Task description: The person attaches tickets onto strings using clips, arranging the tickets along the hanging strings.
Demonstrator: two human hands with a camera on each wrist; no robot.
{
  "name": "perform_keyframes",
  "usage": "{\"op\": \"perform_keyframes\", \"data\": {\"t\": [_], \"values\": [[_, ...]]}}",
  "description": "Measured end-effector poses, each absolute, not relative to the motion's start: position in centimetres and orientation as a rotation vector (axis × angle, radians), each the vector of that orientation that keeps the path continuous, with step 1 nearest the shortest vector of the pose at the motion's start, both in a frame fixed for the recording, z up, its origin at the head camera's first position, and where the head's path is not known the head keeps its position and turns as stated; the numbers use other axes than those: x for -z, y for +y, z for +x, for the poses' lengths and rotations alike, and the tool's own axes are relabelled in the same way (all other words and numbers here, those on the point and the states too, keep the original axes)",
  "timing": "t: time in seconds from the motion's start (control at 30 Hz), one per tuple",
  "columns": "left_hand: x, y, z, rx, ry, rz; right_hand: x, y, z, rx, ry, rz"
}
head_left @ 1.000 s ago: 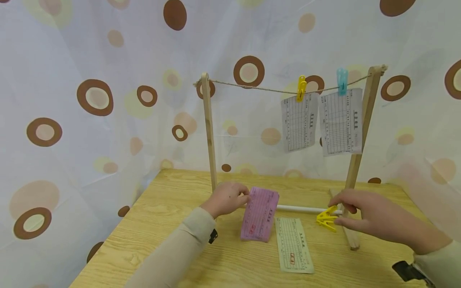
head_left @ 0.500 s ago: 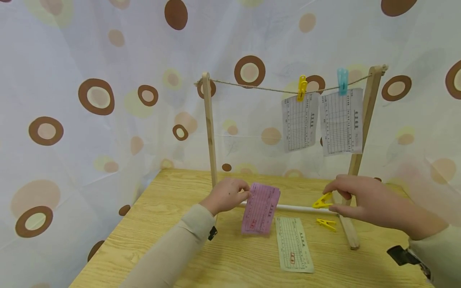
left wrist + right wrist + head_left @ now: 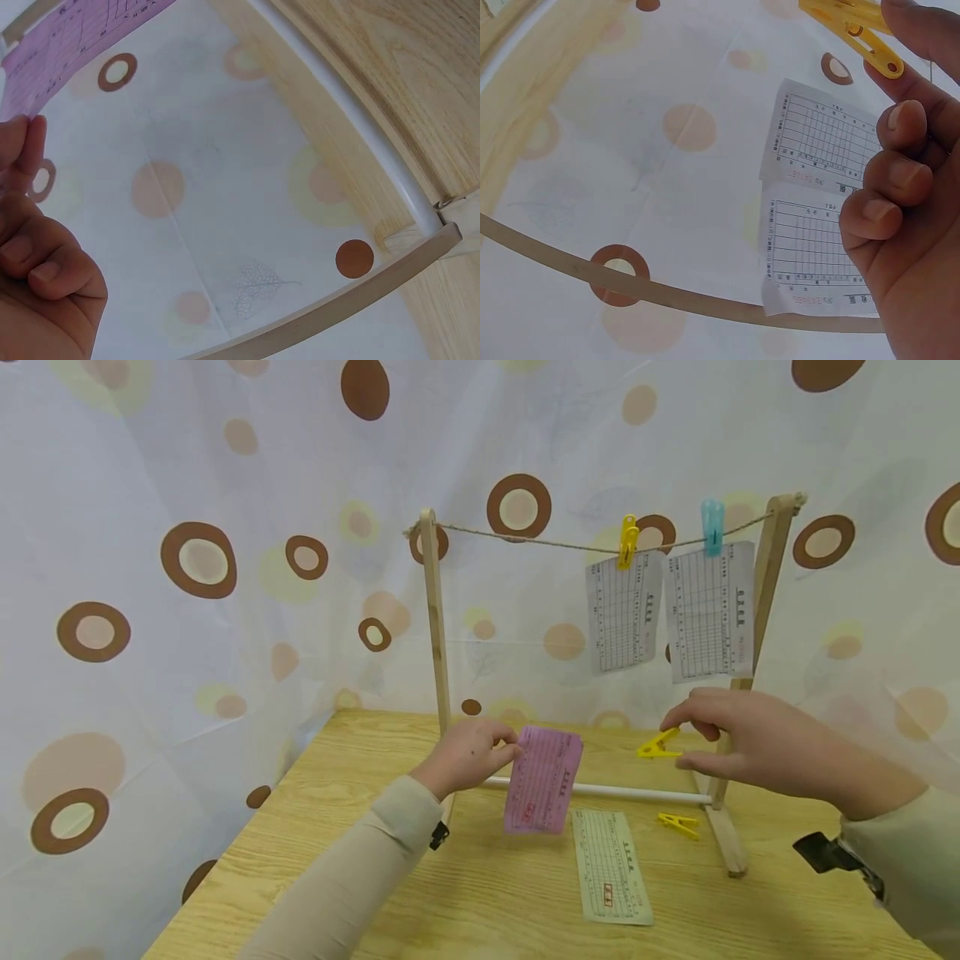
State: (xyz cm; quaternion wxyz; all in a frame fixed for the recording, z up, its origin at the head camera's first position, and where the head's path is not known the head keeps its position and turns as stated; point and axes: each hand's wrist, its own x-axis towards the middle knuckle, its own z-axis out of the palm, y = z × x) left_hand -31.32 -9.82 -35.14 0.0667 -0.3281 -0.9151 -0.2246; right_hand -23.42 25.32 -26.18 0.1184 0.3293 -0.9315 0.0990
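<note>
Table (image 3: 457, 910) bears a wooden frame (image 3: 437, 635), with two white slips (image 3: 624, 622) hanging from its string (image 3: 517, 538). The left hand (image 3: 467, 754) pinches a pink slip (image 3: 543, 781) by its upper left edge, held up near a green slip (image 3: 611, 867) lying flat. The right hand (image 3: 765, 743) pinches a yellow clothespin (image 3: 654, 748) in mid-air between thumb and forefinger, above a second yellow clothespin (image 3: 678, 824) on the table.
</note>
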Motion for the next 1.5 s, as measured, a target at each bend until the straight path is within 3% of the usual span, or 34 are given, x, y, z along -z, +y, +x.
{"op": "perform_keyframes", "data": {"t": [1.5], "values": [[27.2,-11.5,-32.3,0.702,-2.608,-0.914,15.2,21.3,-26.1,-0.005,-2.556,0.981]]}}
